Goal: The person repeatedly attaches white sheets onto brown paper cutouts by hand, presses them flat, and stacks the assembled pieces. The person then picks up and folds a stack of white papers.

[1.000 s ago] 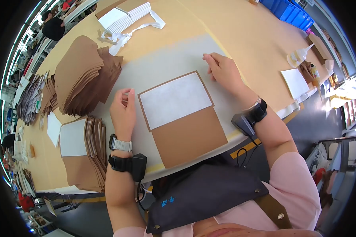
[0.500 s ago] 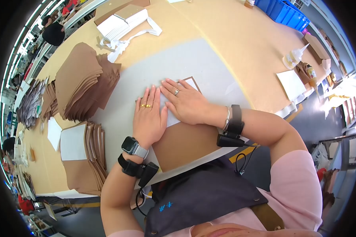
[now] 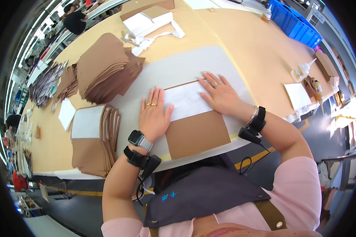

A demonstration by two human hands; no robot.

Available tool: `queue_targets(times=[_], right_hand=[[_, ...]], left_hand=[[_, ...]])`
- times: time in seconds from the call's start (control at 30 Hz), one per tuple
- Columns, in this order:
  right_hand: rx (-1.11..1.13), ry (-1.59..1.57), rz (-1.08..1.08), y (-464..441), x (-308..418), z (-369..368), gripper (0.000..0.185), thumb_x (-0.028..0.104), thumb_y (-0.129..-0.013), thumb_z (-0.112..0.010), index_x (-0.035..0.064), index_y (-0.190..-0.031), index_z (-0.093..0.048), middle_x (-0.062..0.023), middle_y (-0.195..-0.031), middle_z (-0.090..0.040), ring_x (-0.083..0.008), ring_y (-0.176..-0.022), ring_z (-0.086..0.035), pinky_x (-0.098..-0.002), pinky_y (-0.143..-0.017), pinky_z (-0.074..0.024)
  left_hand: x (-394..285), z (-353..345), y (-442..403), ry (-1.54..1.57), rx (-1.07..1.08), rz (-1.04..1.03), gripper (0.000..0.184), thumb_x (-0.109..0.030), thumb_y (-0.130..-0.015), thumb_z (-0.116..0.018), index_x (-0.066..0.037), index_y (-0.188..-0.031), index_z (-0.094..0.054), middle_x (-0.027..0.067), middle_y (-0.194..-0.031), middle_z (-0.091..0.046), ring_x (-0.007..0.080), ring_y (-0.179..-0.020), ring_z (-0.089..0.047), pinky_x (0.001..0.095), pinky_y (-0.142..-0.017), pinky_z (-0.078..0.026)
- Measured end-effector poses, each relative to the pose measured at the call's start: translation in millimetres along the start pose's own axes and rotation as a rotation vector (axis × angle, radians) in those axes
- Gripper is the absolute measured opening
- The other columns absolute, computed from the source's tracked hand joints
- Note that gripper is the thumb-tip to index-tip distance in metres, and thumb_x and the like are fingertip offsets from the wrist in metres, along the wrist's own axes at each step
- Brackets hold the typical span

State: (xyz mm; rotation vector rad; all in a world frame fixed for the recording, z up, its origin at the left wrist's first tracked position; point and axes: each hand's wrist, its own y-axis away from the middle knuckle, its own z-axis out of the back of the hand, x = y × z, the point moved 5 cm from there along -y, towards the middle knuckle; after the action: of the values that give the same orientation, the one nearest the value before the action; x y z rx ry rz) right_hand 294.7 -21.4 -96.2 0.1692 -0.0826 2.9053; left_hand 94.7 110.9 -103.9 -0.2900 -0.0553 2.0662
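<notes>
In front of me a brown sheet (image 3: 197, 136) lies flat on a grey work mat (image 3: 186, 61). A white panel (image 3: 187, 100) covers its upper part, leaving a thin brown strip at the far edge. My left hand (image 3: 153, 116) rests flat over the panel's left edge, fingers stretched out. On the panel's right side lies my right hand (image 3: 221, 94), open, with its fingers spread across the upper right corner. Neither hand grips anything.
Left of the mat stand a tall pile of brown pieces (image 3: 103, 67) and a stack of brown sheets with white panels (image 3: 89, 150). Further back are a white box (image 3: 150, 23) and white strips. A blue crate (image 3: 292, 25) and a squeeze bottle (image 3: 302, 71) stand at right.
My right hand has slid right across the white panel, away from my left hand. More of the panel shows between them. The whole view has shifted slightly.
</notes>
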Motion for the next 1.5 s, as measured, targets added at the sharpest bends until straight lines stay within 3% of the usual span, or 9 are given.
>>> queue_targets(times=[0.13, 0.2, 0.4, 0.73, 1.03, 1.2, 1.23, 1.37, 1.5], right_hand=[[0.033, -0.092, 0.04, -3, -16, 2, 0.063, 0.044, -0.107, -0.028, 0.0047, -0.156, -0.028, -0.0168, -0.164, -0.022, -0.0281, -0.154, -0.014, -0.0445, -0.125, -0.0118], [-0.023, -0.745, -0.072, -6, -29, 17, 0.063, 0.042, -0.107, -0.03, 0.0003, -0.155, -0.028, -0.02, -0.163, -0.021, -0.0309, -0.153, -0.014, -0.0436, -0.125, -0.0125], [-0.014, -0.285, 0.298, 6, 61, -6, 0.061, 0.037, -0.105, -0.039, -0.0028, -0.151, -0.034, -0.0222, -0.161, -0.027, -0.0335, -0.152, -0.019, -0.0451, -0.123, -0.018], [-0.064, -0.097, 0.195, 73, 52, 7, 0.069, 0.043, -0.099, -0.054, -0.0011, -0.15, -0.037, -0.0207, -0.156, -0.036, -0.0329, -0.149, -0.028, -0.0461, -0.122, -0.0215], [-0.17, -0.15, 0.617, 104, 117, 13, 0.047, 0.024, -0.09, -0.07, 0.0066, -0.133, -0.061, -0.0184, -0.138, -0.057, -0.0327, -0.134, -0.05, -0.0462, -0.112, -0.0395], [-0.131, -0.743, 0.198, 95, 108, 42, 0.024, 0.006, -0.088, -0.068, 0.004, -0.112, -0.072, -0.0159, -0.114, -0.071, -0.0327, -0.111, -0.066, -0.0418, -0.092, -0.0543], [-0.238, -0.569, 0.359, 97, 121, 59, 0.025, 0.004, -0.088, -0.066, 0.0035, -0.112, -0.071, -0.0152, -0.115, -0.071, -0.0316, -0.11, -0.067, -0.0413, -0.088, -0.0558], [-0.226, -0.224, 0.807, 103, 167, 53, 0.032, 0.013, -0.087, -0.071, 0.0024, -0.118, -0.067, -0.0129, -0.114, -0.07, -0.0323, -0.112, -0.065, -0.0414, -0.093, -0.0532], [-0.173, -0.311, 0.764, 107, 175, 67, 0.05, 0.024, -0.086, -0.073, 0.001, -0.128, -0.06, -0.0132, -0.118, -0.068, -0.0344, -0.113, -0.064, -0.0424, -0.095, -0.0513]], left_hand=[[23, 0, 16, 0.022, -0.025, 0.064, 0.064, -0.038, -0.104, -0.039, 0.005, -0.151, -0.031, 0.0247, -0.158, -0.031, 0.0372, -0.149, -0.026, 0.0547, -0.119, -0.02], [36, 5, 18, 0.257, -0.175, 0.079, 0.061, -0.033, -0.105, -0.038, 0.007, -0.15, -0.031, 0.0258, -0.157, -0.031, 0.0393, -0.149, -0.025, 0.0546, -0.119, -0.022], [-29, 10, 10, 0.087, -0.102, 0.018, 0.065, -0.042, -0.104, -0.04, 0.004, -0.15, -0.034, 0.024, -0.158, -0.031, 0.0361, -0.148, -0.028, 0.0507, -0.12, -0.022], [9, 19, 76, 0.124, 0.009, 0.082, 0.072, -0.045, -0.102, -0.043, 0.007, -0.151, -0.03, 0.0238, -0.159, -0.03, 0.0338, -0.15, -0.025, 0.0485, -0.122, -0.018], [0, 46, 123, 1.117, -0.091, 0.374, 0.058, -0.035, -0.104, -0.052, 0.002, -0.148, -0.039, 0.0189, -0.145, -0.048, 0.0284, -0.14, -0.044, 0.038, -0.113, -0.037], [-18, 36, 144, 1.893, 0.367, 0.768, 0.063, -0.045, -0.104, -0.05, 0.004, -0.143, -0.043, 0.016, -0.14, -0.052, 0.0236, -0.127, -0.055, 0.0372, -0.105, -0.047], [-22, 37, 141, 1.923, 0.358, 0.77, 0.069, -0.052, -0.102, -0.05, 0.006, -0.138, -0.045, 0.0163, -0.134, -0.056, 0.0244, -0.121, -0.06, 0.0367, -0.103, -0.048], [-12, 8, 108, 1.942, 0.299, 0.622, 0.059, -0.044, -0.102, -0.055, 0.004, -0.135, -0.048, 0.0174, -0.125, -0.062, 0.0251, -0.116, -0.061, 0.0351, -0.101, -0.049], [9, 43, 112, 1.135, -0.061, 0.361, 0.038, -0.023, -0.099, -0.06, 0.0, -0.129, -0.055, 0.0116, -0.119, -0.065, 0.0193, -0.104, -0.063, 0.0316, -0.092, -0.049]])
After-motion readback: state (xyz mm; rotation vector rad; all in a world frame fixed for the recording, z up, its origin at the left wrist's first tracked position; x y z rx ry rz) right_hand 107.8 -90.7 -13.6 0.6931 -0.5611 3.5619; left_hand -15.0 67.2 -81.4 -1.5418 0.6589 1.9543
